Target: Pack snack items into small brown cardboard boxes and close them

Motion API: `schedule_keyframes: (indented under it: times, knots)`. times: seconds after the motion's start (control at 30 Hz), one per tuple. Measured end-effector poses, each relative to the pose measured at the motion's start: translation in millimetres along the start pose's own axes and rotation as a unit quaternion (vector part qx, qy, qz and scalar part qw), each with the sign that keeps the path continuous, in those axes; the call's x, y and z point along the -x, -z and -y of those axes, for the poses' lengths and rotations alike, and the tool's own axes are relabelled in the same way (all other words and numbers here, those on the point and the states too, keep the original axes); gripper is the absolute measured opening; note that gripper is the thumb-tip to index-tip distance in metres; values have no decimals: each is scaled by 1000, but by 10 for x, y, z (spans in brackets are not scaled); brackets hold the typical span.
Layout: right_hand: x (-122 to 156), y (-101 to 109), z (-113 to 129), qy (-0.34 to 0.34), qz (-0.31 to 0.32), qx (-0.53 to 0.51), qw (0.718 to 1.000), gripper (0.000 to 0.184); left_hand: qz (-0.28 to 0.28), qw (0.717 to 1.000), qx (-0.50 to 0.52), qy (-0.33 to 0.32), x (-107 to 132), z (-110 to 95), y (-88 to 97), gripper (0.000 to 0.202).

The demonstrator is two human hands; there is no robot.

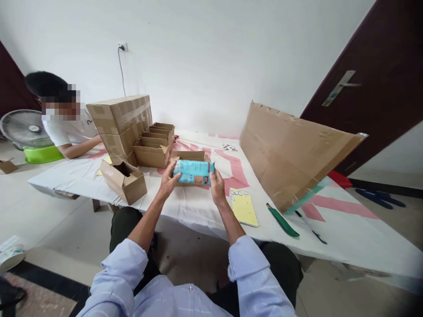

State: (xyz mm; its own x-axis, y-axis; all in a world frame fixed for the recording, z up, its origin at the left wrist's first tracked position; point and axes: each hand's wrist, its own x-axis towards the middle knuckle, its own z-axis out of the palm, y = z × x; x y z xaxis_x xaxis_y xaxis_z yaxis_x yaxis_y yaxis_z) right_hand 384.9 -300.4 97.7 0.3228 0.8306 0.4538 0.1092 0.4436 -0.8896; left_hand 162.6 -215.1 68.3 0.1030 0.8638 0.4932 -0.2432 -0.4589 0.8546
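Head view: my left hand [169, 179] and right hand [216, 184] clamp blue packet [193, 172] by its ends, over open box [189, 156] on table [198, 207]. Yellow sheet [243, 207], green knife [283, 221] right. Small open box [124, 179] left.

Teal packet [194, 172] with orange patch, brown boxes [124, 179], yellow sheet [244, 207], pink-striped white table cover [330, 229]

Bright even daylight, soft shadows, wide-angle edge distortion.
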Motion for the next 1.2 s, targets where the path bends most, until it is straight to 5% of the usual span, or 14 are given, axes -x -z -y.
schedule_keyframes:
  times: [0.13,0.23,0.33,0.43,0.53,0.7,0.87,0.97,1.2]
  knots:
    - [455,95,-563,-134,44,-36,989,57,21,989,-76,122,399,288,214,86]
    - [619,45,-782,-140,50,-68,987,54,42,963,-251,93,478,158,354,92]
    - [647,-102,-829,-130,51,-47,989,49,166,883,-438,34,409,-144,378,85]
    - [620,-264,-794,-102,80,-24,991,43,307,784,-537,51,280,-426,294,69]
    - [590,-359,-759,-80,130,-12,988,42,349,726,-588,72,159,-598,211,49]
    - [484,-286,-738,-38,163,24,986,53,359,674,-641,78,40,-711,246,20]
    - [171,-20,-816,65,-12,145,987,61,308,655,-688,54,-143,-822,453,25]
    - [-104,136,-987,58,-67,183,979,83,277,631,-724,29,-374,-891,593,25]
    - [-684,342,-1476,-53,39,129,989,135,222,573,-782,106,-1014,-753,914,26]
